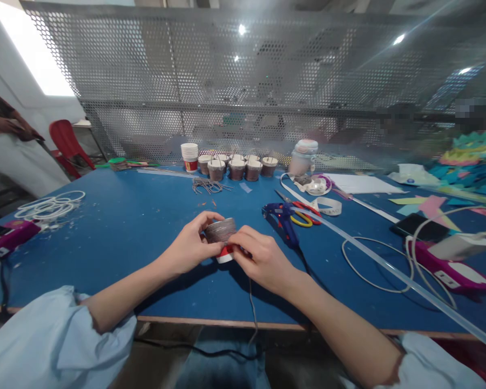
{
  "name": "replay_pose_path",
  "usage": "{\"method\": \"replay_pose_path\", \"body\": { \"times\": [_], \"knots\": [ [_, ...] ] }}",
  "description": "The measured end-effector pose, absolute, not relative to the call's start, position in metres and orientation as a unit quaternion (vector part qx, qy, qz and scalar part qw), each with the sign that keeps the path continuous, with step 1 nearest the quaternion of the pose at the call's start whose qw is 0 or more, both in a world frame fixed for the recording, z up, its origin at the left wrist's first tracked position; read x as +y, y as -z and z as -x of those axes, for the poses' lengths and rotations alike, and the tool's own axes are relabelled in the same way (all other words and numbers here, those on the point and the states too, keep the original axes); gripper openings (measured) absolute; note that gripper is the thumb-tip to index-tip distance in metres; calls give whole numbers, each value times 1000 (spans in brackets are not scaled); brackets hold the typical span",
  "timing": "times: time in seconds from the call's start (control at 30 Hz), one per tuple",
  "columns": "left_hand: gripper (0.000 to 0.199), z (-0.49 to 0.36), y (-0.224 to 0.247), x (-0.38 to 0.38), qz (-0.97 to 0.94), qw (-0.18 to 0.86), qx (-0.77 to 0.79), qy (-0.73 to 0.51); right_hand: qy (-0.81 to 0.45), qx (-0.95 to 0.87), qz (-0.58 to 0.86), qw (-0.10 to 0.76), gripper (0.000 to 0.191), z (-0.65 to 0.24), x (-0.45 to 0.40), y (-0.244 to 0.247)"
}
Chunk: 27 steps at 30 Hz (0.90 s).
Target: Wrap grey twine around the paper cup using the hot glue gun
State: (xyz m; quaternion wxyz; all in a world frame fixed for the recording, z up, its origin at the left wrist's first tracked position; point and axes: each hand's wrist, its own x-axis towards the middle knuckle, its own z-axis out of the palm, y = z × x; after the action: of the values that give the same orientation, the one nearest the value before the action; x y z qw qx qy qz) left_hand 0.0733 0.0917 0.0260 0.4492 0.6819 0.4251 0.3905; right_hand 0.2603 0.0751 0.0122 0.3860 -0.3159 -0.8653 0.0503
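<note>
The paper cup [221, 230], bare end bodyward, is gripped by the left hand [192, 246]; cord [251, 302] is pinched alongside by the right hand [263, 256].

We wear a pale, powdery blue top with loose, full sleeves in what looks like soft, plain fabric. Our left sleeve [52, 337] fills much of the lower left corner, puffed and deeply creased, its rumpled edge ending on the forearm. Our right sleeve [433, 362] shows only as a smaller piece at the lower right, in the same light blue, with a crinkled edge. Beyond both cuffs, our forearms are bare, as are our left hand [192, 243] and right hand [263, 256], with slender fingers. At bottom centre, partly lost in shadow, we see faded mid-blue cloth [222, 367], resembling denim, over our lap.
</note>
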Motion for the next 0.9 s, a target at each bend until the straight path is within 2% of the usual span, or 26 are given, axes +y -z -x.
{"method": "replay_pose_path", "body": {
  "times": [0.2, 0.47, 0.9],
  "knots": [
    [42, -74, -28, 92, -677, 448, 434, -390, 48, -891, 300, 337, 26, -260, 73, -15],
    [41, -74, -28, 94, -667, 460, 427, -401, 140, -884, 317, 313, 27, -260, 75, -12],
    [40, -72, -28, 93, -670, 476, 418, -388, -41, -863, 341, 370, 21, -260, 72, -12]
  ]
}}
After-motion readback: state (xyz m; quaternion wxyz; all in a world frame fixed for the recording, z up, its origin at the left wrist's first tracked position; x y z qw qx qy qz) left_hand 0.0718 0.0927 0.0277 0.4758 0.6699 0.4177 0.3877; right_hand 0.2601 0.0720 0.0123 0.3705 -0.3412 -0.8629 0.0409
